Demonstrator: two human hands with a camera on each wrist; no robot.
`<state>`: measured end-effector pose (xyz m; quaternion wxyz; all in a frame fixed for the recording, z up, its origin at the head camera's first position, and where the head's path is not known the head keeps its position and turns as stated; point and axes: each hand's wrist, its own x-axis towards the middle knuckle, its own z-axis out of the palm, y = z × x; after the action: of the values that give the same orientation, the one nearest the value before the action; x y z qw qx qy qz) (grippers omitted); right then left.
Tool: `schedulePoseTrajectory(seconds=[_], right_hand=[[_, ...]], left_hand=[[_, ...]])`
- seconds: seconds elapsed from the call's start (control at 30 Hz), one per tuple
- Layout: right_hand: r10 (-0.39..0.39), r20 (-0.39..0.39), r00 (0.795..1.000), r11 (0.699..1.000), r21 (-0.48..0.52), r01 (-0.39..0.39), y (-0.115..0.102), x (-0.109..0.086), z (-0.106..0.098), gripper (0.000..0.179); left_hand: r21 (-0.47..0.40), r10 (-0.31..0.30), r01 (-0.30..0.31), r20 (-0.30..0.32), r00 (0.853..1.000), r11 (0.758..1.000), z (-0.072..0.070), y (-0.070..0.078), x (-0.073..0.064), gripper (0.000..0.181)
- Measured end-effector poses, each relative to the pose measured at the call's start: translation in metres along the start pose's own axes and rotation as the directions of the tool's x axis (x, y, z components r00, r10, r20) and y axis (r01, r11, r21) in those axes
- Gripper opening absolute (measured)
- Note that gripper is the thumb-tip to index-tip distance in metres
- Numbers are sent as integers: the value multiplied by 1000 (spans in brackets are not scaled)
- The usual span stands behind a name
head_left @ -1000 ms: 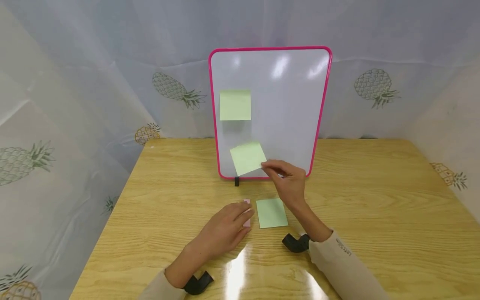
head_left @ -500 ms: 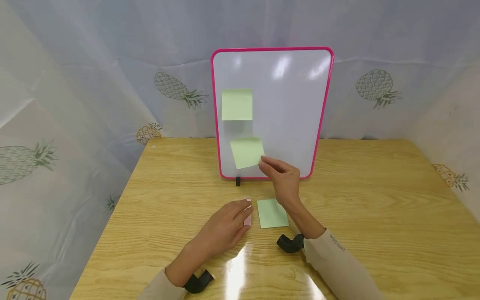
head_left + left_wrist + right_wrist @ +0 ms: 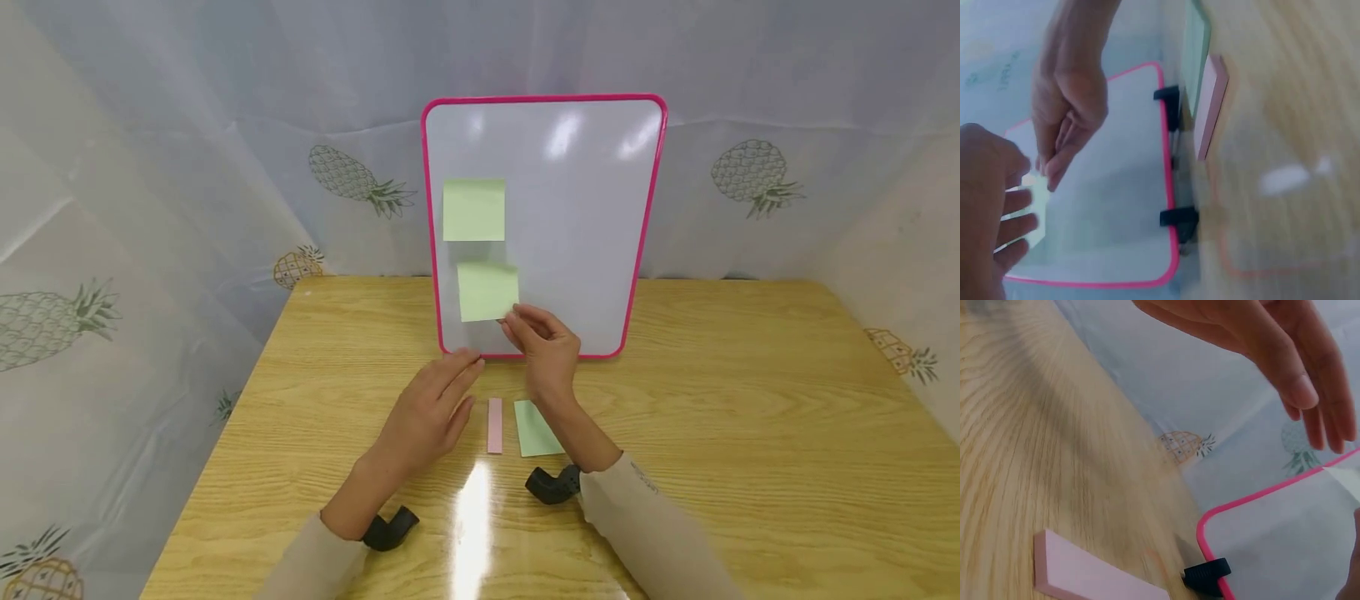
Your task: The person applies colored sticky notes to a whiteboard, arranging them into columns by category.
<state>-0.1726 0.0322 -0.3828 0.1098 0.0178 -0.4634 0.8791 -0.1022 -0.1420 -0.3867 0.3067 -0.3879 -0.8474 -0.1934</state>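
My right hand pinches the lower right corner of a pale green sticky note, held against the lower left of a whiteboard with a pink frame. Another green sticky note is on the board just above. In front of the board's lower edge my left hand is raised, its fingers loosely extended and holding nothing. Between the forearms lie a narrow pink sticky note pad and a green sticky note pad, the latter partly hidden by my right wrist.
The whiteboard stands upright on black feet on the wooden table. Behind it hangs a pale curtain printed with pineapples. Black curved pieces sit at both wrists.
The held note has moved up and straightened beneath the upper note, my right hand shifting left with it. My left hand has lifted off the pink pad and moved forward toward the board.
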Motion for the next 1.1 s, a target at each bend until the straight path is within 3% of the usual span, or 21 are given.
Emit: schedulePoseTrajectory(seconds=[0.13, 0.23, 0.37, 0.73, 1.1], right_hand=[[13, -13, 1000, 1000, 8, -13, 8, -1, 6, 17], [30, -19, 999, 1000, 6, -30, 14, 0, 9, 17], [53, -36, 998, 999, -2, -53, 20, 0, 13, 17], [82, -69, 994, 996, -27, -84, 26, 2, 14, 18], [95, -76, 993, 991, -83, -101, 27, 4, 13, 18]], left_hand=[[63, -1, 7, -104, 995, 998, -1, -15, 13, 43], [110, -13, 28, -134, 991, 994, 1, -27, 25, 51], [144, -38, 54, -115, 993, 988, 8, -39, 33, 53], [246, -115, 104, 31, 993, 964, 34, -53, 39, 60], [298, -166, 143, 54, 985, 944, 43, -53, 41, 63]])
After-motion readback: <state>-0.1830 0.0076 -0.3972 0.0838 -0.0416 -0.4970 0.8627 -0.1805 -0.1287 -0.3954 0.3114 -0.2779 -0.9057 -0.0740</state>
